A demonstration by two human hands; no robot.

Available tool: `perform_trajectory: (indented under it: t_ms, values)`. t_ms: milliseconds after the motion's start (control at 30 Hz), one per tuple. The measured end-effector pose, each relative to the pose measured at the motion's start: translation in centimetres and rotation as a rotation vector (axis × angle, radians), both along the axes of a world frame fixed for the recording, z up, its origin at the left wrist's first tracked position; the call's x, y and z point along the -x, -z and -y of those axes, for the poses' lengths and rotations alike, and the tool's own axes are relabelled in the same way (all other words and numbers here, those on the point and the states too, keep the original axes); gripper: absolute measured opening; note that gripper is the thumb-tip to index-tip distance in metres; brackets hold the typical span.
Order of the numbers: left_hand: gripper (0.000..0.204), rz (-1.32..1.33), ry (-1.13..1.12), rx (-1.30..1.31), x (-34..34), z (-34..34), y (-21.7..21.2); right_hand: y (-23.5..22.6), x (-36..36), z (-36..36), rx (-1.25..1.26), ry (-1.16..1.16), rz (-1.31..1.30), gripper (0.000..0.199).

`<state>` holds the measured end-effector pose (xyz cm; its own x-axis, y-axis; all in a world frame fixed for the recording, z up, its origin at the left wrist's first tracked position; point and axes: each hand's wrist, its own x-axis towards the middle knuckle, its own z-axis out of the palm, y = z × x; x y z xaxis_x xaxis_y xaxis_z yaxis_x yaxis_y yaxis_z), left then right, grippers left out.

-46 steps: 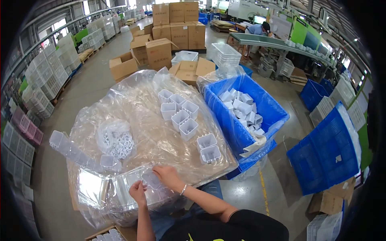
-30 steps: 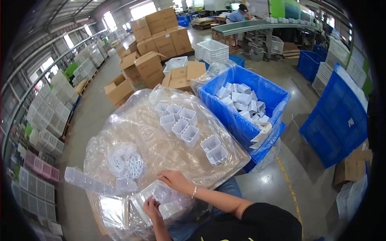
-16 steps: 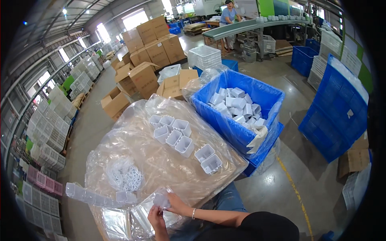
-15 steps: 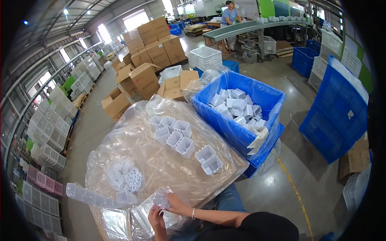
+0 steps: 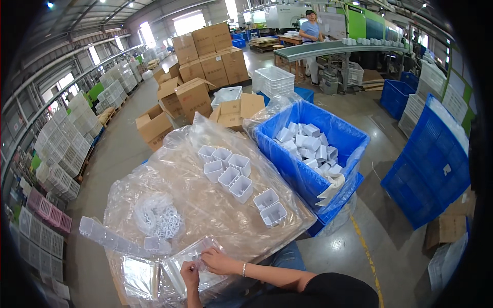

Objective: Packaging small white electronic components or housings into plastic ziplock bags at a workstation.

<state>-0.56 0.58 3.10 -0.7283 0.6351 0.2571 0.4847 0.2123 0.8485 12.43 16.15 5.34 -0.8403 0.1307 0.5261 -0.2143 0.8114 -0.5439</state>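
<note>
1. While the left hand [image 5: 190, 274] and right hand [image 5: 216, 261] meet at the near edge of the plastic-draped work surface [image 5: 200, 213], their fingertips are bent in on clear film [image 5: 206, 245]; whether anything sits inside it cannot be told.
2. Such film looks limp and slippery, which probably explains the two-handed pinch.
3. The film lies right at the grip, spreading just beyond the fingers.
4. Just left of the grip are flat clear sheets [image 5: 173, 271], then a shiny packet [image 5: 139, 277], presumably kept there for short reaches.
5. Beyond those, still leftward, a single translucent cup [image 5: 156, 245] lies beside a nested row [image 5: 110, 236].
6. Farther beyond the grip stands a cup cluster [image 5: 228, 176], mouths up, likely for stability; a cup pair [image 5: 272, 211] sits nearer, rightward.
7. Well apart, beyond and right, a blue bin [image 5: 339, 126] holds loose white pieces [image 5: 309, 145].
</note>
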Motion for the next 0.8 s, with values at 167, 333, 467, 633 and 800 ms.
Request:
perform_trajectory:
  t_ms: [167,333,467,633,800]
  values:
    - [0.015,-0.008,-0.084,0.112,-4.1,-3.1,-4.8,2.0,1.8,-0.8,-0.151,0.218,0.116,0.022]
    - [0.013,-0.163,-0.077,0.089,-4.5,-2.7,-2.9,0.6,1.8,-0.7,-0.189,0.196,0.222,0.023]
    - [0.005,-0.531,-0.044,0.210,-4.2,-3.8,-3.5,0.3,0.6,-0.2,-0.005,0.137,0.092,0.034]
    - [0.008,-0.552,0.021,0.163,-4.6,-4.3,-3.7,1.2,-0.7,0.0,-0.192,0.166,-0.025,0.043]
    - [0.013,-0.302,0.010,0.134,-5.9,-2.6,-4.7,0.7,-0.8,-0.3,-0.213,0.119,0.073,0.033]
